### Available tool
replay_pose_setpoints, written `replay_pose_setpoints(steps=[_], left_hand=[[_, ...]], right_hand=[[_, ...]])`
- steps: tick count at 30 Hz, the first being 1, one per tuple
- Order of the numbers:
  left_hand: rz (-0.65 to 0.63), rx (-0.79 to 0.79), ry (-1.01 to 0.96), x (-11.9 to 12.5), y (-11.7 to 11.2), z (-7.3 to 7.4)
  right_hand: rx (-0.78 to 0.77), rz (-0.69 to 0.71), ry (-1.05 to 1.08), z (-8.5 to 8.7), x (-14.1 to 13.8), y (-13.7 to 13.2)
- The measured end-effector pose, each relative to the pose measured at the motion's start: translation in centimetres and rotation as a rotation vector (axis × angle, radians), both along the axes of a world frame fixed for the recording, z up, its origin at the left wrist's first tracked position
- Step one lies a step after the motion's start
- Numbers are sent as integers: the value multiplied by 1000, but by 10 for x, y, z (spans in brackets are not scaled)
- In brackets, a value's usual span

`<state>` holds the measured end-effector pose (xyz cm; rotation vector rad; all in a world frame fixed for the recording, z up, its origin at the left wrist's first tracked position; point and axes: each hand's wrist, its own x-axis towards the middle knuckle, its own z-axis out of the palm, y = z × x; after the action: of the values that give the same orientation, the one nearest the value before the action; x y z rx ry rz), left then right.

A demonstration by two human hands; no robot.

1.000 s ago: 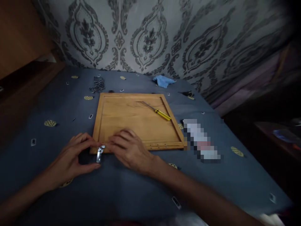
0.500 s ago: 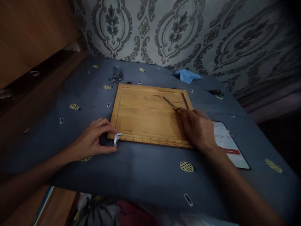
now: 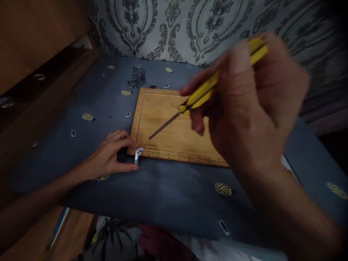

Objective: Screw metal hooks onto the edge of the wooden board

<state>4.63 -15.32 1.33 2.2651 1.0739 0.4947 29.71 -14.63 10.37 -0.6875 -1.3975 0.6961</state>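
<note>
Holding a yellow screwdriver [image 3: 199, 95] above the wooden panel [image 3: 168, 127]

Your right hand [image 3: 250, 101] looms close to the camera, its grip closed around the screwdriver's handle. Your fingers cover the middle of that handle, and the shaft slants down and left over the panel; you cannot tell from this view whether the tip touches the wood. That same hand hides the panel's right side, and your forearm covers most of a pale, dark-edged object [image 3: 288, 166], too little of it showing to name. Your left hand [image 3: 112, 154] keeps a narrow grip, thumb and forefinger on a small metal bracket [image 3: 137, 155] at the panel's near left corner, beside a row of dark dots along the near edge. The bracket's underside is out of sight.

The panel lies flat on a blue-grey surface [image 3: 163, 192] printed with yellow ovals and small pale labels. Beyond its far left corner sit dark, curved pieces [image 3: 137, 77], bunched too tightly to count. A grey patterned wall covering [image 3: 212, 21] rises behind, with brown wooden furniture [image 3: 38, 32] at the left. Patterned and red fabric [image 3: 163, 243] is cut off at the bottom, and the right edge sinks into shadow.
</note>
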Motion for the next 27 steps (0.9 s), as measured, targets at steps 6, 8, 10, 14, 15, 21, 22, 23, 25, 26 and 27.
replay_pose_setpoints(steps=[6,8,10,14,15,21,22,23,25,26,27], left_hand=[[-2,-15,6,3,0,4],[-1,-23,5,4,0,5],[-2,-27,4,4,0,5],[-4,-21,-12,3,0,4],[-4,-22,-11,3,0,3],[-10,-22,-14,4,0,5],[-9,-20,-16,4,0,5],[-8,-21,-14,4,0,5],[-2,-26,-4,4,0,5],[1,-30,0,4,0,5],[2,-35,1,5,0,5]], right_hand=[[-210,185,36,-30,-18,0],[-214,191,-11,-37,-15,-2],[-211,173,-57,-41,-13,-3],[-202,159,-129,-44,-13,-5],[-200,164,-139,-45,-14,-5],[-195,177,-144,-51,-17,-7],[-197,180,-149,-51,-17,-7],[-200,182,-154,-51,-17,-7],[-207,188,-153,-52,-18,-6],[-213,193,-148,-52,-18,-6],[-218,198,-140,-53,-18,-6]])
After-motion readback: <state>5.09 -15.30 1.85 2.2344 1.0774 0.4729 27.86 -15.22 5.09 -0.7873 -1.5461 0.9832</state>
